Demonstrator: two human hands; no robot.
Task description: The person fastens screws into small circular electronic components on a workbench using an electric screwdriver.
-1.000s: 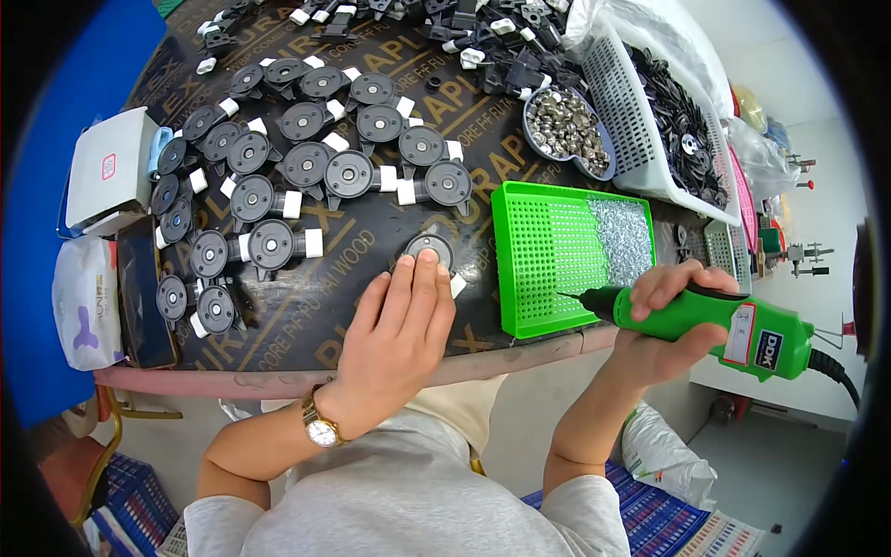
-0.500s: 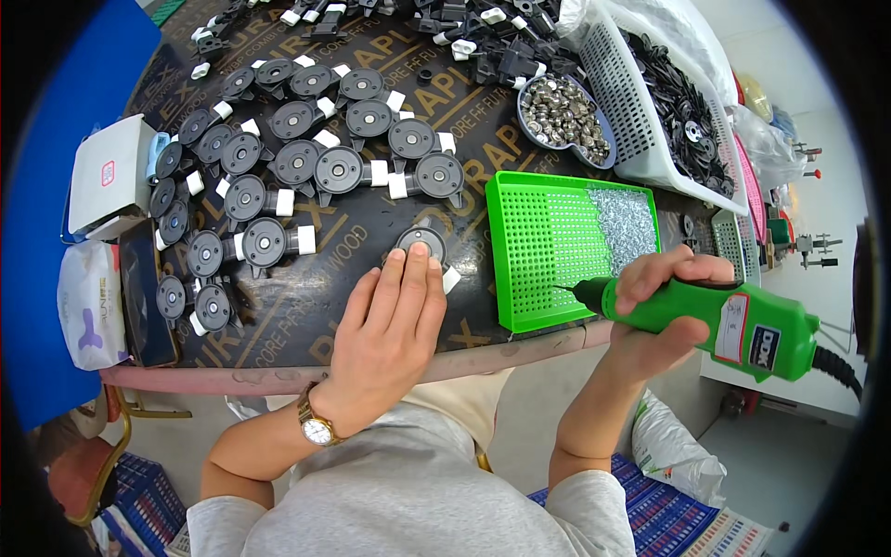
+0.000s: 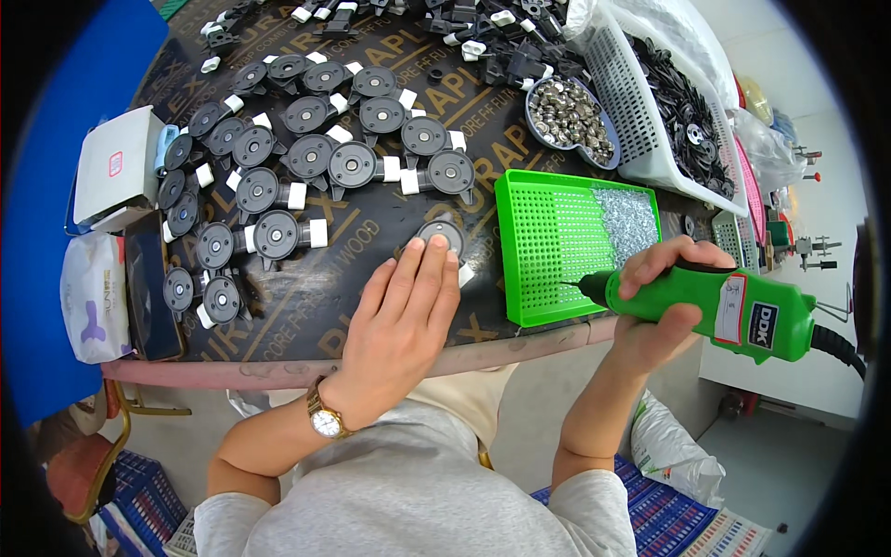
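My left hand (image 3: pixel 399 311) lies flat, fingers stretched out, its fingertips pressing on a round black plastic part (image 3: pixel 442 228) with a white tab. The fingers hide much of that part's face. In my right hand (image 3: pixel 661 288) is a green electric screwdriver (image 3: pixel 738 311), held roughly level, its bit pointing left over the near side of a green perforated tray (image 3: pixel 507 269). Many small silvery screws (image 3: pixel 626 221) are heaped at the tray's right side. Whether a screw sits on the bit is too small to tell.
Several similar round black parts (image 3: pixel 277 234) with white tabs stand at the left. Behind the tray are a bowl of metal pieces (image 3: pixel 568 116) and a white basket (image 3: pixel 640 125) of black parts. A white box (image 3: pixel 116 167) and a tissue pack (image 3: pixel 93 297) line the left edge.
The view has shifted slightly, so the table's things appear a little further right. My left hand stays on the same part, and the screwdriver's bit remains over the tray.
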